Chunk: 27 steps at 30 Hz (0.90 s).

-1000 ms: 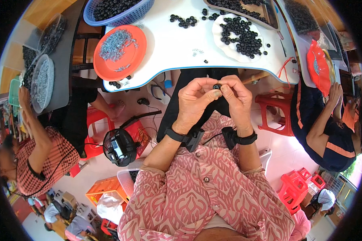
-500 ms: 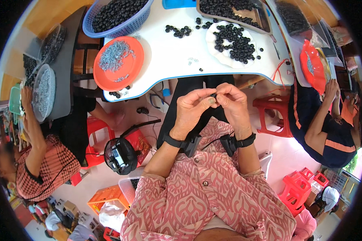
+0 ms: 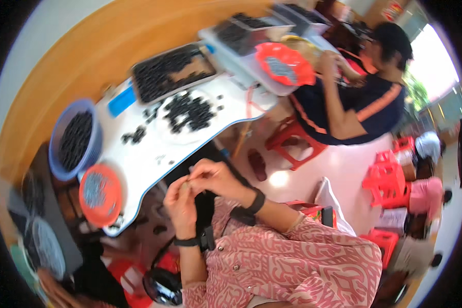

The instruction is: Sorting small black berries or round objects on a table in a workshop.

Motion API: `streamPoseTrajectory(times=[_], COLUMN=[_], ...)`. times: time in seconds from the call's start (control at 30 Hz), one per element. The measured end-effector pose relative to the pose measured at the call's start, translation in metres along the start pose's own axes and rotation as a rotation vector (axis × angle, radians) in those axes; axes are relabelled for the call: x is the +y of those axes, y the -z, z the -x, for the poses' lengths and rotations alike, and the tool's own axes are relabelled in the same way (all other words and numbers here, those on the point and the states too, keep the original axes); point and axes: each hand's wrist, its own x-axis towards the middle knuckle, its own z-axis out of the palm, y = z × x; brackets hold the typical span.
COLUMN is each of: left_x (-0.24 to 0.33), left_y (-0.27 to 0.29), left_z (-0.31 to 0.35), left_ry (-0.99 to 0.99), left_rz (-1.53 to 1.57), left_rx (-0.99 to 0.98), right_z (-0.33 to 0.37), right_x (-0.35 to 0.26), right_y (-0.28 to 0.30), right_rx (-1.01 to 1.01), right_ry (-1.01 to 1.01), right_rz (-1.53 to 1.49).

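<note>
My left hand (image 3: 181,199) and my right hand (image 3: 214,178) meet above my lap, just off the table's near edge. Fingers and thumbs of both are pinched together at one spot. What they hold is too small and blurred to make out. On the white table (image 3: 141,167) ahead, a white plate (image 3: 182,138) bears many small black round pieces (image 3: 190,110). More black pieces (image 3: 134,135) lie loose beside it. A red-orange plate (image 3: 101,219) to the left carries small clear bits (image 3: 94,190).
A blue basket (image 3: 95,146) and a rimmed tray (image 3: 192,73), both with black pieces, stand along the far side near a blue flat item (image 3: 122,101). At right, a co-worker (image 3: 364,110) sits by a red scalloped dish (image 3: 304,72). A red stool (image 3: 295,141) stands beneath the table's right end.
The whole view has swung to the right and tilted, bringing the right-hand co-worker nearer the middle. My hands remain pinched together; the small dark piece glimpsed between them earlier is now blurred.
</note>
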Motion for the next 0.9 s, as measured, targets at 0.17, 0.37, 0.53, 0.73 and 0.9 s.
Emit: streamPoseTrajectory(times=[0.17,0.37,0.53,0.73,0.9], left_x=[0.012,0.014,0.013,0.01,0.008], left_y=[-0.003,-0.022,-0.029,-0.017,-0.012], left_z=[0.002,0.003,0.008,0.009,0.012], left_ry=[0.02,0.05,0.058,0.042,0.09], left_rz=[0.098,0.113,0.009,-0.26,-0.343], left_rx=[0.043,-0.004,-0.007,-0.101,-0.129], right_z=[-0.001,0.004,0.006,0.011,0.012], right_x=[-0.015,-0.025,-0.024,-0.024,-0.014], right_y=[-0.014,-0.014,-0.001,0.004,0.001], right_rx=[-0.047,0.029,0.003,-0.047,-0.045], right_ry=[0.21,0.418,0.41,0.425,0.412], right_rz=[0.326,0.541,0.597,0.638,0.718])
